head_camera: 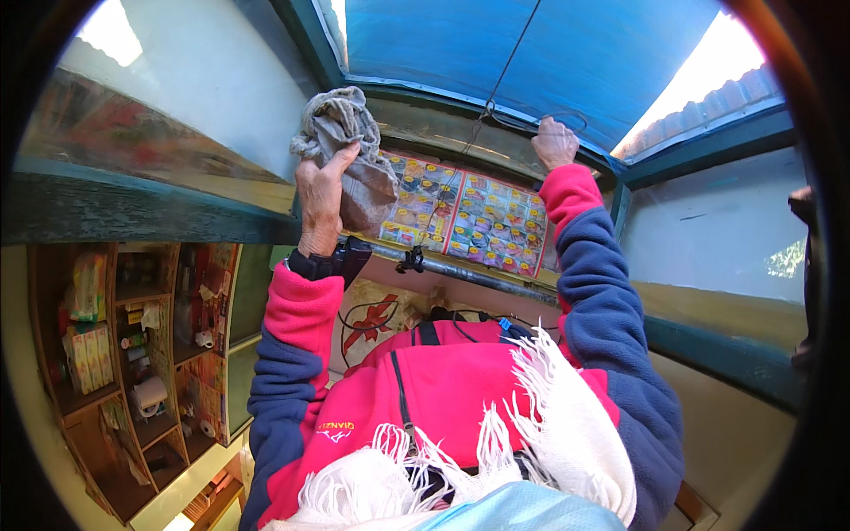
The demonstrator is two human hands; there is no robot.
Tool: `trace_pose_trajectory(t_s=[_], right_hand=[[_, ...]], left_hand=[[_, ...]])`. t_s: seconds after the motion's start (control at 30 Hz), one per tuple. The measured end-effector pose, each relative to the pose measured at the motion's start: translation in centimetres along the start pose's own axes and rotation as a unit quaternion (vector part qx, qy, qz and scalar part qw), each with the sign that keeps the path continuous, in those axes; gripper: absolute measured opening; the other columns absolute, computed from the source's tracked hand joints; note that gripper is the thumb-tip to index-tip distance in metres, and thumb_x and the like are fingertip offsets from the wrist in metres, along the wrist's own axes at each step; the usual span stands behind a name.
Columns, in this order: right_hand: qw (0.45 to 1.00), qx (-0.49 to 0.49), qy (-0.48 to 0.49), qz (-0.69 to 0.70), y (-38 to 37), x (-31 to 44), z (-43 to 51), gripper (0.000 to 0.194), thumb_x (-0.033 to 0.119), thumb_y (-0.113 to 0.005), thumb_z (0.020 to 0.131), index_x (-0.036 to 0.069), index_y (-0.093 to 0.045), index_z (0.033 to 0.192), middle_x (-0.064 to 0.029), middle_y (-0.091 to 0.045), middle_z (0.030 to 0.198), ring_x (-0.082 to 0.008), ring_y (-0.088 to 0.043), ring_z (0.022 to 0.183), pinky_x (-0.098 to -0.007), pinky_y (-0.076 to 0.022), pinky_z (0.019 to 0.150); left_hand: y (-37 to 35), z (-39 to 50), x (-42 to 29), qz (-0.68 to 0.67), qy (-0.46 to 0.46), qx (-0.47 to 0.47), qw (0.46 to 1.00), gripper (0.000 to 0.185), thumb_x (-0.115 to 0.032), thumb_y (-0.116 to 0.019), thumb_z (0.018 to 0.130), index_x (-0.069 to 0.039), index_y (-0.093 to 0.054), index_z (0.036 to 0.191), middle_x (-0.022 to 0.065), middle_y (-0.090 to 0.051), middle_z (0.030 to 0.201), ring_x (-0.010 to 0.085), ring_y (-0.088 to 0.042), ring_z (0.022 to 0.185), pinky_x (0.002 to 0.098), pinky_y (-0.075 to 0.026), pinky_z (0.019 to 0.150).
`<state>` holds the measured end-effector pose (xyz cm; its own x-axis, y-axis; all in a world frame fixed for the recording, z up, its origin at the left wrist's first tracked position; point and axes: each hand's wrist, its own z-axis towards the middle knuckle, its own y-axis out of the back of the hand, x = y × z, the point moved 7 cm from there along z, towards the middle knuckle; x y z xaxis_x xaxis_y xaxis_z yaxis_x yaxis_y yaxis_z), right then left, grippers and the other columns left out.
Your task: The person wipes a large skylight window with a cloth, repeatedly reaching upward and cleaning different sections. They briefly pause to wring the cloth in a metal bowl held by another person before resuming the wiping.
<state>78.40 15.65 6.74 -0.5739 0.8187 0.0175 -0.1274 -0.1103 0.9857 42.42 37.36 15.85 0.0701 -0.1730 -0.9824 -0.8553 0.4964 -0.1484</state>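
My left hand (323, 192) is raised and closed on a bunched grey-brown cloth (342, 133), with the thumb across its front. Part of the cloth hangs down beside the wrist, in front of a window frame. To the right, my right hand (556, 141) is raised in a fist near the lower edge of a blue panel (511, 53), by a loop of thin wire (571, 118). Whether the fist holds the wire cannot be made out. A dark cord (514, 50) runs down to a knot between the two hands.
Behind the hands is a sheet of small printed pictures (495, 219), above a metal pipe (465, 271) with a black clamp (413, 259). Dark green window beams (153, 209) cross both sides. At lower left stands a wooden shelf unit (113, 299) holding packets and rolls.
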Motion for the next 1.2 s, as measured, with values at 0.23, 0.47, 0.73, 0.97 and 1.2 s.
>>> trace_pose_trajectory(t_s=[0.23,0.47,0.73,0.97,1.2], right_hand=[[0.983,0.034,0.154,-0.096,-0.7,1.1,2.5,0.017,0.017,-0.062,0.072,0.009,-0.073,0.082,-0.0160,-0.071,0.086,-0.0352,-0.071,0.079,-0.0446,-0.0566,0.067],[0.980,0.051,0.173,-0.080,-1.8,0.8,3.3,0.015,0.014,-0.063,0.071,0.008,-0.074,0.079,-0.0163,-0.072,0.086,-0.0343,-0.071,0.078,-0.0452,-0.0570,0.066],[0.973,0.108,0.168,-0.116,-2.0,1.2,3.8,0.015,0.014,-0.063,0.071,0.010,-0.075,0.080,-0.0151,-0.072,0.084,-0.0334,-0.071,0.078,-0.0456,-0.0573,0.064],[0.978,0.095,0.153,-0.102,-1.8,1.2,3.6,0.017,0.017,-0.063,0.068,0.010,-0.076,0.078,-0.0145,-0.072,0.081,-0.0332,-0.072,0.077,-0.0458,-0.0564,0.062],[0.980,0.096,0.148,-0.093,-1.5,1.3,3.5,0.018,0.016,-0.063,0.068,0.010,-0.076,0.079,-0.0140,-0.072,0.081,-0.0327,-0.071,0.077,-0.0442,-0.0562,0.062]], left_hand=[[-1.7,2.7,-1.6,0.055,-0.077,0.028,0.995,0.033,-0.015,-0.076,0.082,0.002,-0.066,0.108,0.0047,-0.068,0.103,0.0152,-0.061,0.089,0.0298,-0.048,0.083],[-6.0,6.4,1.1,0.007,0.007,0.076,0.997,0.028,0.005,-0.072,0.075,-0.001,-0.067,0.102,0.0050,-0.069,0.097,0.0154,-0.065,0.085,0.0320,-0.054,0.078],[-12.6,11.8,-6.9,0.047,-0.119,0.071,0.989,0.027,-0.015,-0.075,0.077,0.003,-0.070,0.096,0.0095,-0.070,0.089,0.0187,-0.066,0.079,0.0318,-0.051,0.073],[-17.4,13.6,-21.7,0.134,-0.429,-0.051,0.892,0.050,-0.032,-0.082,0.071,0.002,-0.060,0.100,0.0188,-0.069,0.090,0.0357,-0.068,0.080,0.0420,-0.054,0.076],[-22.5,10.3,-32.1,0.166,-0.735,-0.081,0.652,0.047,-0.010,-0.067,0.085,-0.001,-0.041,0.124,0.0170,-0.053,0.116,0.0305,-0.059,0.105,0.0333,-0.051,0.085]])
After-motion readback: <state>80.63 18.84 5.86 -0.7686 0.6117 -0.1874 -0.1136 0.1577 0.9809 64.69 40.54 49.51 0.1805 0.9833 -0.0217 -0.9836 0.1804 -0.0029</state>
